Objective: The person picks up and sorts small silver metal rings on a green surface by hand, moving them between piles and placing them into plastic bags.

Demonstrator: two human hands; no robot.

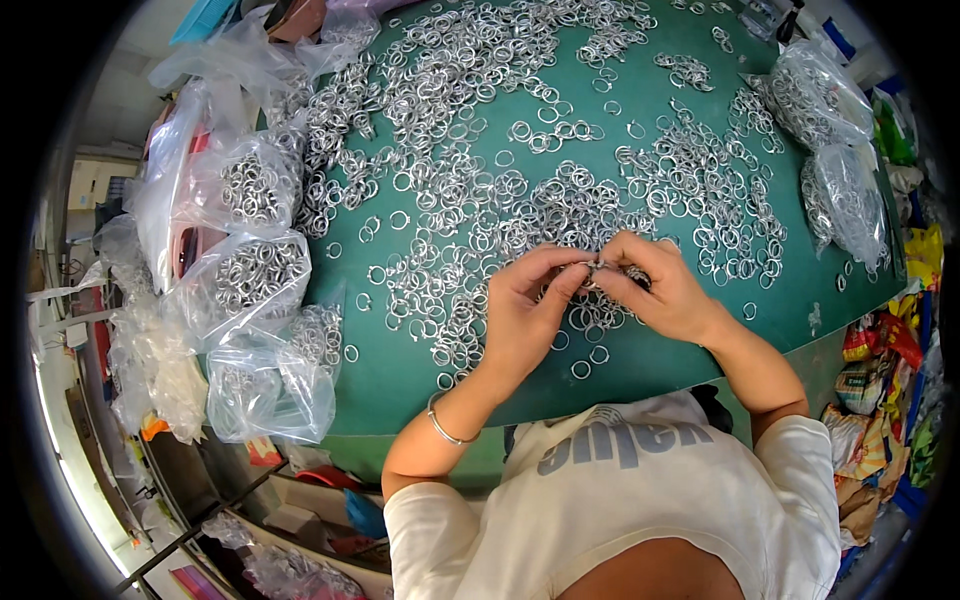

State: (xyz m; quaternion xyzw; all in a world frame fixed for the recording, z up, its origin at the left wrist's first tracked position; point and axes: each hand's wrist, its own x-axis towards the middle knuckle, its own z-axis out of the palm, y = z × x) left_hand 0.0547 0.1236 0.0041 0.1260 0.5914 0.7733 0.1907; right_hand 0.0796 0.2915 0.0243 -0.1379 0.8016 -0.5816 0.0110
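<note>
Both my hands meet over a green table (400, 390) strewn with silvery metal rings. My left hand (528, 300) pinches with thumb and forefinger at a small metal ring (597, 264). From the other side my right hand (660, 285) closes its thumb and forefinger on the same ring. Most of that ring is hidden by the fingertips. Just beyond my hands lies a dense heap of rings (575, 205), and several more rings show under my palms. A few single rings (581, 370) lie nearer to me.
Clear plastic bags of rings (262, 270) line the left edge. More filled bags (850, 190) stand at the right edge. A large pile of rings (450, 60) spreads across the far side. Colourful packets (870, 390) are heaped beside the table on the right.
</note>
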